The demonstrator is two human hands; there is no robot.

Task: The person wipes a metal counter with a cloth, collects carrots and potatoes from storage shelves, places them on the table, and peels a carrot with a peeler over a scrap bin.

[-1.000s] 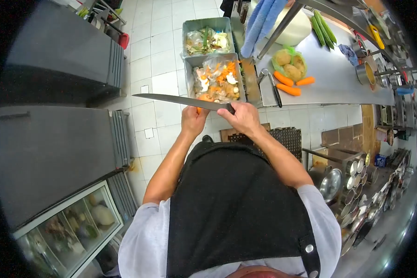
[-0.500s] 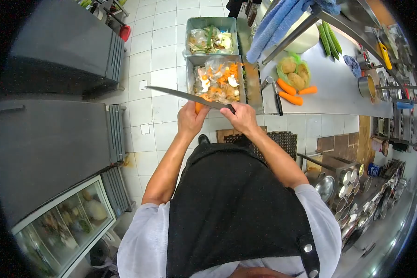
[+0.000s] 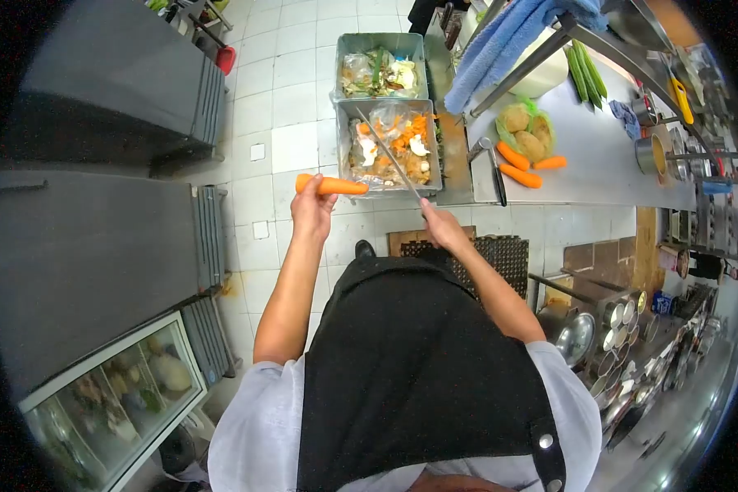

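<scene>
My left hand (image 3: 312, 209) is closed around a peeled orange carrot (image 3: 342, 187), which lies nearly level and points to the right. My right hand (image 3: 444, 227) grips the handle of a long knife (image 3: 391, 156), its blade slanting up and to the left over the nearer grey bin (image 3: 437, 176). Carrot peelings and other scraps fill that bin. The knife and the held carrot are apart. On the steel counter (image 3: 599, 176), several carrots (image 3: 521, 175) lie beside a black-handled tool (image 3: 498, 182) and a green bag of potatoes (image 3: 530, 144).
A second scrap bin (image 3: 422, 51) stands behind the first. Blue towels (image 3: 488, 57) hang from a metal rack above the counter. Green vegetables (image 3: 586, 74) and a pot (image 3: 649, 154) are farther right. Dark fridges (image 3: 98, 238) line the left side.
The knife has swung from pointing left across the carrot to pointing up over the bin. My hands have moved apart, and the carrot has shifted left in my left hand, now in full view.
</scene>
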